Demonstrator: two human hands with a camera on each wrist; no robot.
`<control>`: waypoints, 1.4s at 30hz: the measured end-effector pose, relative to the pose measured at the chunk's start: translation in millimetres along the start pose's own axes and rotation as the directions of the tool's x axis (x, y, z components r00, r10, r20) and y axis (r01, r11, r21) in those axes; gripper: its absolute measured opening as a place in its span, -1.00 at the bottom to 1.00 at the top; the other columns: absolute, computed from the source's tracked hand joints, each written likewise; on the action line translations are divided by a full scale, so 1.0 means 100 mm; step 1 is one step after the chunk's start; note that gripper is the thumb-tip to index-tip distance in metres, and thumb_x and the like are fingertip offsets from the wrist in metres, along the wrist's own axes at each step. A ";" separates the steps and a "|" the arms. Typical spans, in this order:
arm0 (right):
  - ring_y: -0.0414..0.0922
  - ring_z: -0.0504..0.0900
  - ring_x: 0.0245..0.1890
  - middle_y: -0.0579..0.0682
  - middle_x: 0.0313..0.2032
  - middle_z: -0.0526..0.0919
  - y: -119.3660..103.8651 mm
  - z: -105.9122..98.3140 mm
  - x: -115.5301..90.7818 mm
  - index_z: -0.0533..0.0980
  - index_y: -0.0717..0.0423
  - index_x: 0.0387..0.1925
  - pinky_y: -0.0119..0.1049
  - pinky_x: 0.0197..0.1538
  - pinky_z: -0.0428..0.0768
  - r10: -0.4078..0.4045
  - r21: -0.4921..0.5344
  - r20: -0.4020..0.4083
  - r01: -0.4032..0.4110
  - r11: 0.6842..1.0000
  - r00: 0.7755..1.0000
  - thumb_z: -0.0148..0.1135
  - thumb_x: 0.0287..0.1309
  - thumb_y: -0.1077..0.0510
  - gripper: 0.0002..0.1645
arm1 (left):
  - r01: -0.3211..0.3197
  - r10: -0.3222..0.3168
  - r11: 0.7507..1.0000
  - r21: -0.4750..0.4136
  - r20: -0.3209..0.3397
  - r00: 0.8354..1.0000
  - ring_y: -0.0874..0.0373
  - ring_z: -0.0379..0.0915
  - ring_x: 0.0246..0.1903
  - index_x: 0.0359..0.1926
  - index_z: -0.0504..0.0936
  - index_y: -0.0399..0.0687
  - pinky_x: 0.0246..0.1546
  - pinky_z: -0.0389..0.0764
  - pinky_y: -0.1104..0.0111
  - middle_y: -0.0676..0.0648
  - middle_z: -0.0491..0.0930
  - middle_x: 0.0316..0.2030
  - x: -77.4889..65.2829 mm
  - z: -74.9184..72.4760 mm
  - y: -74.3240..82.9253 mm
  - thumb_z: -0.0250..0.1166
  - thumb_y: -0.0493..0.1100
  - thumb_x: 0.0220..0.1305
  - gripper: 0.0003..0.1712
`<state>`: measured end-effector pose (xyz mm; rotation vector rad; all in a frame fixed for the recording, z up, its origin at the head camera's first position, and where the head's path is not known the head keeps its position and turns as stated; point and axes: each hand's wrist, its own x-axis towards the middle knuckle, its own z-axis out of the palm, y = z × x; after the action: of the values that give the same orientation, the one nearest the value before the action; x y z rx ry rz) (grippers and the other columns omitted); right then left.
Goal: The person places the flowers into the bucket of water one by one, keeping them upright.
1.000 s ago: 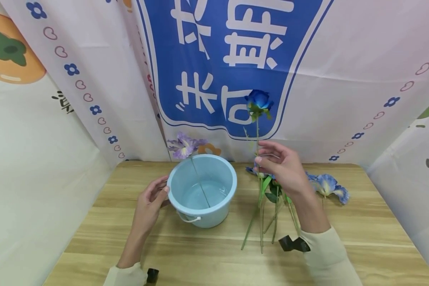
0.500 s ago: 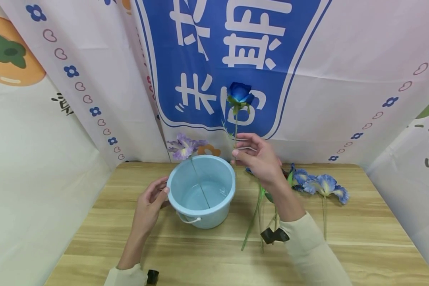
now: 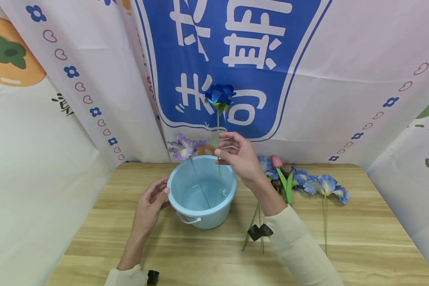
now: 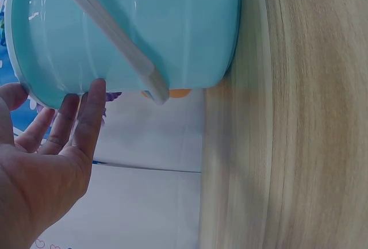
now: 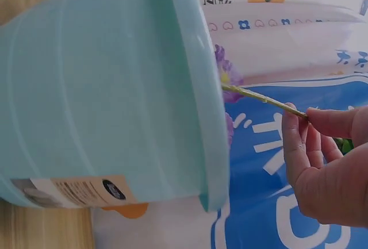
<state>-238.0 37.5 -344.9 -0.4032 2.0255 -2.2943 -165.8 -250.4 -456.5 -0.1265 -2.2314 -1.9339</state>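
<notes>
A light blue bucket (image 3: 214, 218) with a white handle stands on the table. My left hand (image 3: 149, 204) holds its left side, the thumb at the rim and the fingers against the outer wall in the left wrist view. My right hand (image 3: 237, 157) pinches the stem of a blue rose (image 3: 219, 94) between thumb and fingers. The rose is upright, its bloom high above the bucket and its lower stem (image 5: 261, 96) reaching down past the rim into the opening. A purple iris (image 3: 184, 147) leans in the bucket, its bloom over the far rim.
Right of the bucket, several flowers lie on the wooden table (image 3: 207, 258): blue irises (image 3: 325, 184), a pink tulip (image 3: 276, 161) and a red bloom (image 3: 276, 180), partly behind the right arm. A printed cloth (image 3: 343, 103) hangs along the table's back edge.
My right hand has carried the blue rose leftward from above the lying flowers to over the bucket, its stem now inside the opening. The left hand and bucket have barely moved.
</notes>
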 end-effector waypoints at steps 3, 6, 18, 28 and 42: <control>-0.06 0.72 -0.19 0.04 -0.10 0.57 0.05 0.06 0.02 0.51 0.22 0.30 -0.14 -0.03 0.92 0.027 0.000 -0.001 -0.027 1.000 1.000 0.30 0.37 0.48 -0.49 | -0.002 0.002 1.000 0.003 -0.003 1.000 0.29 0.72 0.10 0.46 0.47 -0.28 0.04 0.87 0.33 -0.09 0.67 0.17 0.00 0.00 0.00 0.21 -0.17 0.64 -0.49; -0.01 0.72 -0.17 0.06 -0.09 0.58 0.13 0.10 0.03 0.51 0.25 0.30 -0.12 0.00 0.91 0.058 -0.009 0.001 -0.058 0.998 0.998 0.30 0.35 0.49 -0.48 | -0.004 0.004 1.000 0.017 -0.006 1.000 0.30 0.72 0.10 0.46 0.48 -0.28 0.03 0.87 0.33 -0.19 0.66 0.20 -0.01 0.01 0.00 0.21 -0.16 0.64 -0.49; -0.10 0.78 -0.22 0.16 -0.02 0.66 0.37 0.26 0.04 0.56 0.19 0.27 -0.22 -0.10 0.91 0.157 -0.158 -0.005 -0.156 0.975 0.988 0.37 0.28 0.47 -0.46 | -0.013 0.013 1.000 -0.004 -0.017 1.000 0.29 0.72 0.08 0.45 0.50 -0.28 0.01 0.87 0.36 -0.27 0.65 0.21 -0.03 0.01 0.01 0.21 -0.21 0.63 -0.51; -0.03 0.77 -0.20 0.16 -0.06 0.68 0.46 0.41 0.08 0.56 0.19 0.23 -0.10 -0.10 0.92 0.189 -0.263 0.008 -0.181 0.948 0.982 0.37 0.23 0.49 -0.46 | -0.009 0.009 1.000 -0.009 -0.020 1.000 0.28 0.72 0.08 0.44 0.50 -0.30 0.01 0.87 0.36 -0.18 0.67 0.17 -0.03 0.01 0.02 0.22 -0.22 0.63 -0.52; -0.03 0.79 -0.09 0.05 0.00 0.75 0.52 0.43 0.12 0.61 0.08 0.20 -0.17 -0.07 0.88 0.234 -0.514 0.015 -0.193 0.835 0.972 0.43 0.25 0.36 -0.51 | -0.024 0.025 1.000 0.006 -0.015 1.000 0.33 0.70 0.08 0.45 0.48 -0.31 0.03 0.86 0.40 -0.44 0.57 0.27 -0.01 0.01 0.03 0.20 -0.23 0.64 -0.52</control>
<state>-246.8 -14.4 -389.2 -0.2589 2.4763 -1.5662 -164.4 -248.6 -453.9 -0.1373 -2.2153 -1.9093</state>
